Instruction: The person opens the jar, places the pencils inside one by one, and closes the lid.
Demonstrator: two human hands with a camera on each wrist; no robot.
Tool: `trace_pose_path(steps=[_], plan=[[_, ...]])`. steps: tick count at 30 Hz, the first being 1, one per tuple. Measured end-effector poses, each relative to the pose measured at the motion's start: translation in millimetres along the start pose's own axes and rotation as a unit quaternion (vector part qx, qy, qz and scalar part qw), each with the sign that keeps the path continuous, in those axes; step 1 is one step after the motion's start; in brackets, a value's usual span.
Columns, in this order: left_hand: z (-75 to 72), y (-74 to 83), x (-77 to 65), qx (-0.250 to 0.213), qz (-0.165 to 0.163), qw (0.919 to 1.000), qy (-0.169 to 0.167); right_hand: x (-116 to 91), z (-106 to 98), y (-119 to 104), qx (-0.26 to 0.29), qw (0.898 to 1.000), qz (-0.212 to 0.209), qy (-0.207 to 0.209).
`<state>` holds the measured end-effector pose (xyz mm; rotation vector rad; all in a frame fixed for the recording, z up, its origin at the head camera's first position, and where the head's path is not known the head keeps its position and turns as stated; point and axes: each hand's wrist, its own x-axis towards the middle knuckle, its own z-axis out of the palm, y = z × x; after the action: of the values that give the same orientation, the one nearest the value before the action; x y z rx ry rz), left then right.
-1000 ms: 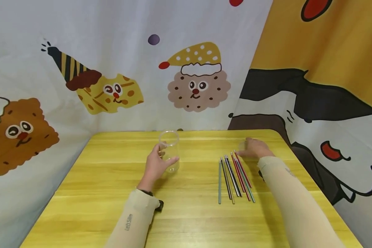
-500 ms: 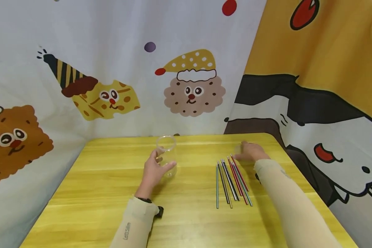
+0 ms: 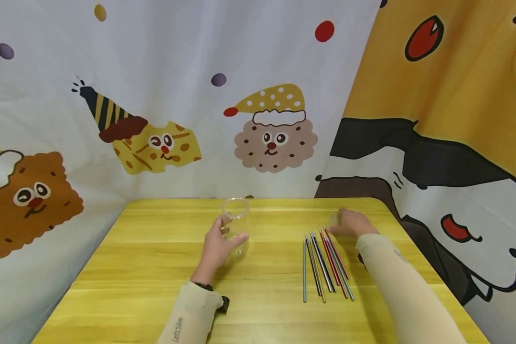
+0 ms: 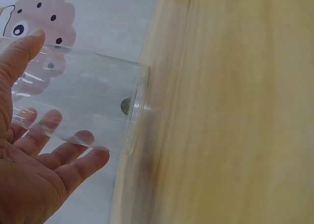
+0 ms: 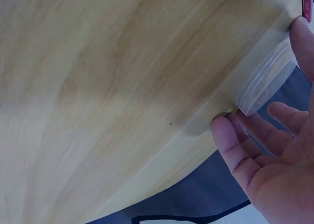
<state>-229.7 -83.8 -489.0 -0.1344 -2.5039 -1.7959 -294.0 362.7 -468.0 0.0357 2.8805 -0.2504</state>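
Note:
In the head view a clear, open-topped plastic jar [image 3: 241, 225] stands upright on the table, left of centre. My left hand [image 3: 216, 246] holds it from the left, thumb on the near side and fingers on the far side, as the left wrist view also shows. At the back right, my right hand [image 3: 353, 223] has thumb and fingers around a clear round lid [image 5: 265, 79], which is partly hidden by the hand in the head view. Between the hands lies a loose row of several pencils [image 3: 327, 265] in red, black, silver, teal and gold, just left of my right hand.
The yellow wood-grain table [image 3: 155, 267] ends at a rounded back edge. Behind it hangs a cloth [image 3: 176, 57] printed with cartoon figures, which also runs along the left and right sides.
The head camera has tilted up and shifted slightly, so the whole scene sits lower in view. Both hands, the jar, the lid and the pencils keep their places.

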Motion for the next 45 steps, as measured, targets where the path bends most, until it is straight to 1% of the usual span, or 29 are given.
trace_pose_path(steps=[4, 7, 9, 12, 15, 17, 20, 23, 25, 28, 30, 32, 33, 37, 39, 45], plan=[[2.6, -0.2, -1.5, 0.001, 0.001, 1.0, -0.002, -0.8, 1.1, 3.0, -0.002, 1.0, 0.003, -0.009], [3.7, 1.7, 0.0, 0.004, 0.006, 1.0, -0.002, -4.1, -4.8, 3.3, 0.007, 1.0, -0.001, -0.017], [4.4, 2.6, 2.4, 0.006, 0.011, 0.9999, -0.002, -6.4, -11.9, 3.7, 0.022, 0.999, -0.005, -0.023], [4.6, 3.4, 4.9, 0.003, 0.016, 0.9999, -0.004, -8.8, -23.8, 5.6, 0.065, 0.998, -0.005, -0.026], [3.4, 2.6, 5.4, -0.003, 0.015, 0.9999, -0.007, -10.1, -33.1, 3.8, 0.104, 0.994, -0.01, -0.01], [1.7, 1.9, 6.0, -0.005, 0.015, 0.9999, -0.006, -11.6, -37.9, -4.5, 0.119, 0.993, -0.02, 0.012], [-1.5, 2.3, 6.6, -0.005, 0.015, 0.9999, -0.002, -15.6, -43.1, -27.4, 0.129, 0.99, -0.053, 0.036], [-3.6, 2.7, 7.0, 0.002, 0.01, 0.9999, -0.001, -21.6, -44.7, -55.0, 0.134, 0.987, -0.084, 0.03], [-3.4, 2.2, 6.9, 0.002, 0.01, 0.9999, 0.001, -27.1, -43.9, -71.7, 0.135, 0.985, -0.104, 0.016], [-2.9, 1.9, 6.8, 0.0, 0.013, 0.9999, 0.002, -35.5, -39.4, -92.4, 0.127, 0.984, -0.122, -0.012], [-2.7, 2.3, 6.2, -0.003, 0.016, 0.9999, 0.001, -40.7, -34.7, -103.1, 0.113, 0.984, -0.134, -0.026], [-2.7, 2.5, 5.5, -0.006, 0.016, 0.9998, -0.002, -44.9, -28.7, -111.6, 0.09, 0.985, -0.143, -0.032], [-2.6, 2.3, 5.3, -0.006, 0.016, 0.9999, -0.003, -46.8, -25.9, -114.9, 0.082, 0.985, -0.147, -0.034], [-2.1, 0.7, 4.6, -0.002, 0.013, 0.9999, -0.005, -52.4, -15.1, -123.8, 0.077, 0.986, -0.138, -0.048], [-1.5, -0.8, 4.2, -0.002, 0.012, 0.9999, -0.005, -54.1, -10.3, -125.9, 0.08, 0.987, -0.128, -0.057], [-0.2, -3.0, 2.8, -0.003, 0.008, 1.0, -0.002, -55.9, 1.8, -128.6, 0.063, 0.989, -0.115, -0.062]])
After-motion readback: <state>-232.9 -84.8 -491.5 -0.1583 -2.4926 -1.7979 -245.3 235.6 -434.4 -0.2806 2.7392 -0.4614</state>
